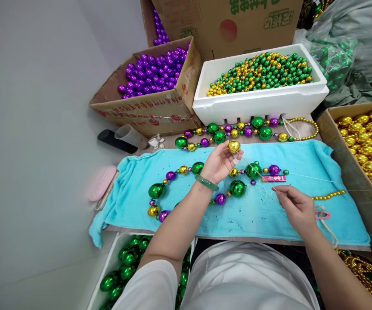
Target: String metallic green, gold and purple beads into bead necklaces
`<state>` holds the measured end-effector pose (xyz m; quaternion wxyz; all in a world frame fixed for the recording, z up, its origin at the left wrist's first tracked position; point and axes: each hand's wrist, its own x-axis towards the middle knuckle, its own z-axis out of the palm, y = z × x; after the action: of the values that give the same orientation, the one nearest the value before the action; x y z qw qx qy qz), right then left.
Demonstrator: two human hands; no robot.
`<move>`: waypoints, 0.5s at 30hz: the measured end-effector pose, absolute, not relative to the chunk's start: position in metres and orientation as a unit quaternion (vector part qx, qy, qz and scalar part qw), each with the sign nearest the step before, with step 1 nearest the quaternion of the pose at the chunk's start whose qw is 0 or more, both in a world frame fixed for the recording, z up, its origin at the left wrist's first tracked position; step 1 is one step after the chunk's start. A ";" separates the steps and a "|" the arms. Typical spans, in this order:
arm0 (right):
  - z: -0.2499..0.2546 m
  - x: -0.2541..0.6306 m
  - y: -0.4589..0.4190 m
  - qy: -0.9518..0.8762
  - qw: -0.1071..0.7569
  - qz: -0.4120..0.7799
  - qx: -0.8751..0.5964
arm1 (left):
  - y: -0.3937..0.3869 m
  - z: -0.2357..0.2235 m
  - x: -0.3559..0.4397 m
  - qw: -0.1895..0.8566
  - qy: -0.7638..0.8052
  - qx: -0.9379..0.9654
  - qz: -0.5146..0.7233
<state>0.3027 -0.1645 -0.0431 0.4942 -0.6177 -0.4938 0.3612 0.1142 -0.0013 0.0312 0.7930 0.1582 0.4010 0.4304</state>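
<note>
My left hand (221,162), with a green bangle (207,182) at its wrist, holds up a shiny gold bead (234,147) in its fingertips. My right hand (297,206) pinches a thin needle-like rod (257,167) that runs from the gold bead down to my fingers. Around my left forearm lies a loop of strung beads (157,190) in green, gold and purple on a turquoise towel (186,159). A white thread trails near the rod. A loose small purple bead (253,182) rests between my hands.
Behind are a carton of purple beads (153,71), a white foam box (257,97) of mixed beads and a finished-looking strand (219,137). Gold beads (370,142) fill a carton at right. Green beads (129,257) lie in a box below left. A pink case (102,183) sits left.
</note>
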 end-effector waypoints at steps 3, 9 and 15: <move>-0.043 0.303 -0.164 -0.487 0.494 0.365 -0.620 | -0.001 0.032 0.115 0.793 0.402 0.156 0.431; -0.042 0.302 -0.162 -0.490 0.491 0.359 -0.625 | -0.002 0.032 0.117 0.786 0.405 0.150 0.443; -0.043 0.303 -0.163 -0.491 0.497 0.356 -0.621 | -0.002 0.030 0.119 0.783 0.406 0.146 0.448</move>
<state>0.3028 -0.1633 -0.0433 0.4965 -0.6211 -0.4911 0.3556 0.1192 -0.0016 0.0304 0.7829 0.1463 0.4063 0.4478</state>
